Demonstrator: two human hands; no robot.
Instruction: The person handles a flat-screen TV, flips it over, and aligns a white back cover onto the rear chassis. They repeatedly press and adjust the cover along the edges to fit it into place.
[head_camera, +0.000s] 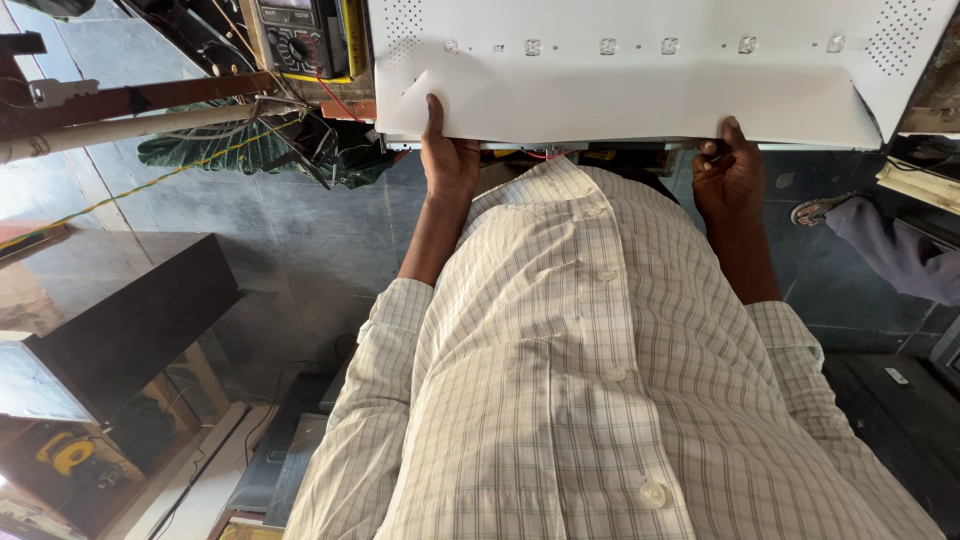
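While gripped at its edge, smooth white sheet (640, 105) (thin, flat) between both hands.

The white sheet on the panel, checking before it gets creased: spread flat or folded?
Mostly spread; the white sheet has one corner turned over.

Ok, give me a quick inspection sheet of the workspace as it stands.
Surface: white panel with a row of small clear lenses and perforated corners.
Job's things: white sheet lying on the panel, near edge held at both ends.
Clutter: multimeter beside the panel; green leaf-like object below it.
Grippers: left hand and right hand each grip the sheet's edge.
Cables: yellow wire across the floor; red lead by the meter.
Surroundings: dark tiled floor, dark cabinet, another person's sandalled foot.
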